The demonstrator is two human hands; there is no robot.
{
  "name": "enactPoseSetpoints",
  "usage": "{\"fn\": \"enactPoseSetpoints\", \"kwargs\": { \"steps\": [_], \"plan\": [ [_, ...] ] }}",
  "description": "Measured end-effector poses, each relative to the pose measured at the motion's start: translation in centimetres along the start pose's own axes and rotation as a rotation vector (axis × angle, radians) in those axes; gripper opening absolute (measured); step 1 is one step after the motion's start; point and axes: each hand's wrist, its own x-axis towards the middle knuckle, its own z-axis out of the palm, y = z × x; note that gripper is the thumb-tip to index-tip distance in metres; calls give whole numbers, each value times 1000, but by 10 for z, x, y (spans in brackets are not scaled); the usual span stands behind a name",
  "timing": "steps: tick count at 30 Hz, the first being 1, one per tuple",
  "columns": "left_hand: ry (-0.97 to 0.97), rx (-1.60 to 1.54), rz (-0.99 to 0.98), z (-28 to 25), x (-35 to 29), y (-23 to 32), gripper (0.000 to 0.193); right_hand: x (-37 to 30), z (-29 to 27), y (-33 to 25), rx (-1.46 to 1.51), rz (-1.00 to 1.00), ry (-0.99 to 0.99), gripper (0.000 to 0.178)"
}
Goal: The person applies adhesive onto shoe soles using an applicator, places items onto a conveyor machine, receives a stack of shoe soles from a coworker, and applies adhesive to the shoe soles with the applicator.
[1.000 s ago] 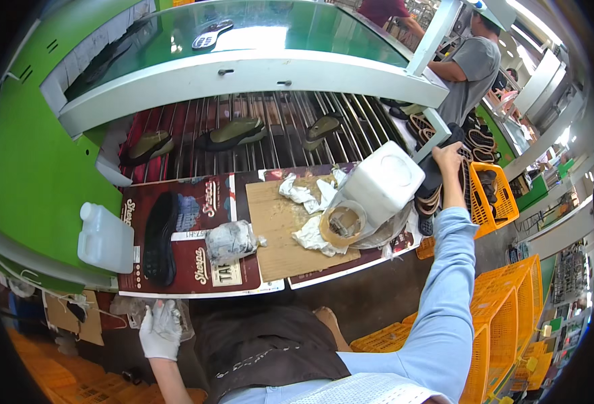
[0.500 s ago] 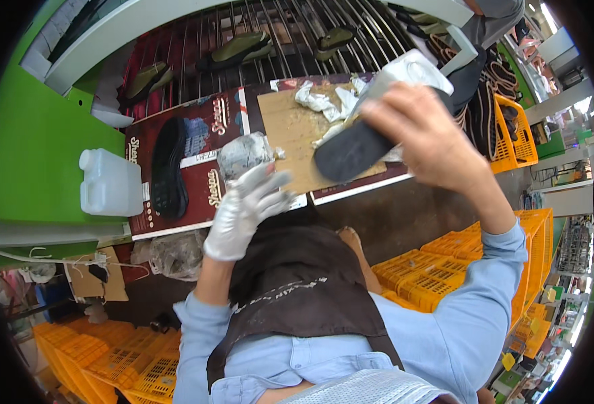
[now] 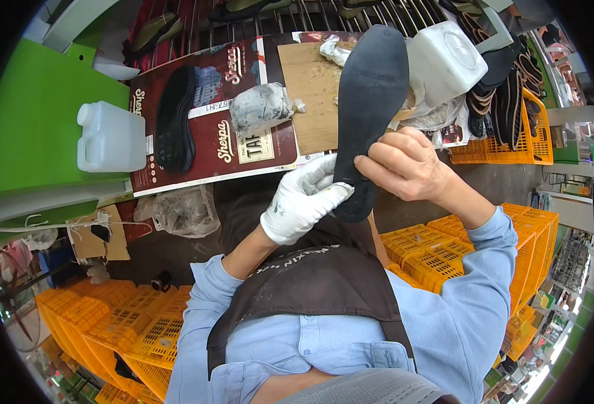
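Observation:
A long black shoe insole [image 3: 372, 84] stands upright in front of me, its faint embossed mark near the far end. My left hand [image 3: 305, 200], in a stained white glove, pinches its near end from the left. My bare right hand [image 3: 404, 165] grips the right edge with fingers curled over it. Beyond lies a brown cardboard sheet [image 3: 303, 87], partly hidden by the insole. A whitish, smeared wrapped bundle [image 3: 260, 110] sits left of the insole on the dark red printed board [image 3: 209, 158]. A black shoe sole [image 3: 174, 121] rests farther left on that board.
A translucent white jug [image 3: 114, 138] stands at the left on the green bench [image 3: 34, 114]. A white plastic container [image 3: 450, 60] is at the back right, beside crumpled white paper [image 3: 335, 50]. Green shoes [image 3: 157, 35] sit on a metal rack. Yellow crates [image 3: 438, 246] flank me.
My right hand has brought the insole nearer and turned it upright. My left hand, open before, has moved right and taken hold of its near end.

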Motion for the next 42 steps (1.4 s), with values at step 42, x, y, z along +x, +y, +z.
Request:
{"fn": "enactPoseSetpoints", "kwargs": {
  "steps": [42],
  "plan": [
    [333,187,272,-61,-51,-3,47,90,60,-33,136,35,-430,47]
  ]
}}
